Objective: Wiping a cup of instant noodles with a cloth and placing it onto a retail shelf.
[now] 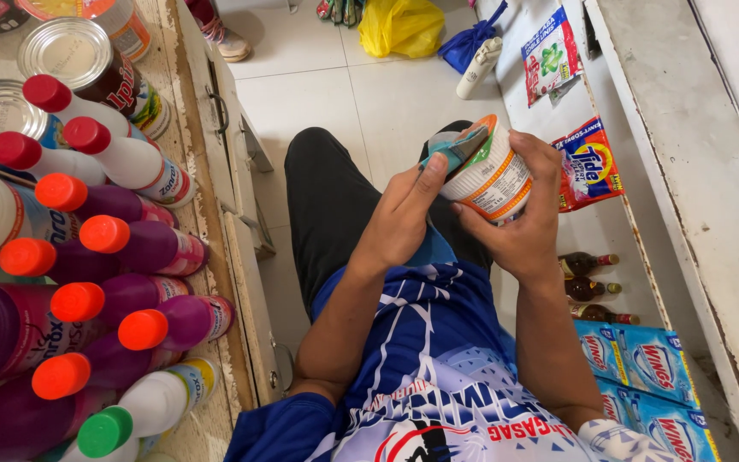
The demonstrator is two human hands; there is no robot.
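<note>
My right hand [519,214] grips a white plastic cup-shaped container with an orange rim and printed label [489,175], held tilted in front of my chest. My left hand [399,210] presses a teal cloth [455,147] against the container's top edge with thumb and fingers. Both hands touch the container, above my black trousers [327,197]. I wear a blue and white printed shirt [434,359].
A wooden counter [207,154] at the left carries several purple and white bottles with red, orange and green caps [143,248] and tin cans [70,53]. A white shelf [609,231] at the right holds detergent sachets, small brown bottles [588,287] and blue packs [643,351]. A yellow bag [399,26] lies on the tiled floor.
</note>
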